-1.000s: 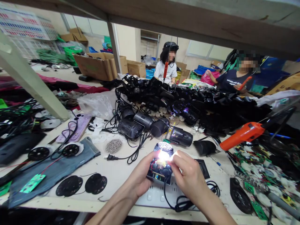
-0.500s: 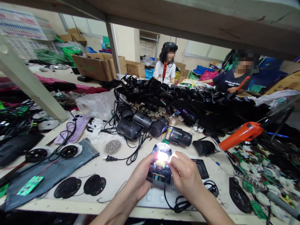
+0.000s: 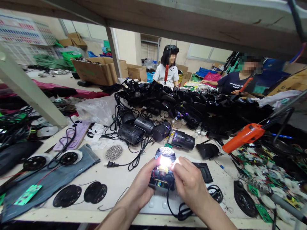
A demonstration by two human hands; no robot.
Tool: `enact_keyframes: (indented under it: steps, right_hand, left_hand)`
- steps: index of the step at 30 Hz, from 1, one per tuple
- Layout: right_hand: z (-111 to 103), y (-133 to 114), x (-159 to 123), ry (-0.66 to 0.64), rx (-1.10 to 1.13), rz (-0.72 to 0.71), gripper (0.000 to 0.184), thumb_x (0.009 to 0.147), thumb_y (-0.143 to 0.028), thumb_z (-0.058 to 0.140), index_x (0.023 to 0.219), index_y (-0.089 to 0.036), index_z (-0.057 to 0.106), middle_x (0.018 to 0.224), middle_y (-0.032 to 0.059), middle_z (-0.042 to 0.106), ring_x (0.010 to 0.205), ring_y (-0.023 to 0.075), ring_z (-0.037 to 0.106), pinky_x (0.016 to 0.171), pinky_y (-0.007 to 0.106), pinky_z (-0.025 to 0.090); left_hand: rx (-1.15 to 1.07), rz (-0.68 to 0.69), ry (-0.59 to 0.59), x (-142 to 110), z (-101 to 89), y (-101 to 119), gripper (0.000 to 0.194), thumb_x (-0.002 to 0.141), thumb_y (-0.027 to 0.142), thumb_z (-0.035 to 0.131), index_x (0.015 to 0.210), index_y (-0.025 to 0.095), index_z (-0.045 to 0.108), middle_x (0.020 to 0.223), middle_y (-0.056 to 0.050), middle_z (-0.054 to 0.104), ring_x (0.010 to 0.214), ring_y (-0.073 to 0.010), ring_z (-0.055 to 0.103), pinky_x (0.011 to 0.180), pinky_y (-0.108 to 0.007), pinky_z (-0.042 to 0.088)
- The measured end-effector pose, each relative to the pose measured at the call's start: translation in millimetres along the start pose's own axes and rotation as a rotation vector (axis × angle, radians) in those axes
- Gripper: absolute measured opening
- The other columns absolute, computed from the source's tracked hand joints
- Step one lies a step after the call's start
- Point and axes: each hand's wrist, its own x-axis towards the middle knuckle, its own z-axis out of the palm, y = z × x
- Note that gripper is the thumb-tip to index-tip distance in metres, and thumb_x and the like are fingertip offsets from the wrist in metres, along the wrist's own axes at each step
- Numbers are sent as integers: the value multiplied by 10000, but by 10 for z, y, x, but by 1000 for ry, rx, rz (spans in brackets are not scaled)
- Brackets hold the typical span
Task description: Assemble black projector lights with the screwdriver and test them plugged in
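Near the bench's front edge is an opened black lamp (image 3: 160,179) with a brightly glowing light, a clear patterned lens at its far end, and wires and small electronic parts exposed. My left hand (image 3: 142,179) is wrapped round its left side, thumb beside the glow. On the other side, my right hand (image 3: 189,175) has thumb and fingers pinched together at the light; glare hides what lies between them. A black power cord (image 3: 169,201) runs from the lamp, under my right hand. Beneath it lies a white power strip (image 3: 155,204).
Black cylindrical housings (image 3: 130,133) with cords lie beyond my hands. An orange electric screwdriver (image 3: 243,138) hangs at right above loose circuit boards and parts. At left are speakers (image 3: 68,157) on blue cloth. Two people sit across a black heap (image 3: 163,99).
The view has shifted slightly, so the scene sits a little further left. Both hands keep their hold at the lit lamp, with little visible movement.
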Motion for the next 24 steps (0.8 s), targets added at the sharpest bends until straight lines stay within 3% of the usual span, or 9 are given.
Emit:
enact_keyframes:
  steps: [6,12,15,24]
  right_hand:
    - [1,-27,-8,4,-27,-4,293,868,7,381,696,-180,528,669,26,465,630,168,443,547,279,324]
    - [14,-30,-28,-3,-43,-16,295,880,-4,389,674,-180,506,671,28,462,630,165,432,546,281,306]
    - [5,-47,-29,12,-41,-21,302,880,-6,386,659,-182,495,664,26,451,623,164,422,536,283,290]
    - [-71,-168,-6,74,-66,-84,324,845,28,356,659,-185,515,611,19,432,579,167,372,519,289,288]
  left_hand:
    - [-43,-24,6,-11,-45,15,164,815,181,548,730,113,671,606,-47,697,599,-187,659,623,-286,528]
    - [-13,25,-6,-14,-87,-2,61,722,156,637,681,120,665,590,-15,681,535,-128,607,583,-227,488]
    - [15,62,-38,-19,-109,-17,63,679,170,677,733,137,672,620,3,684,568,-133,615,592,-228,480]
    - [117,150,-176,-49,-148,2,364,654,183,639,1013,144,685,736,-23,705,648,-178,640,661,-282,488]
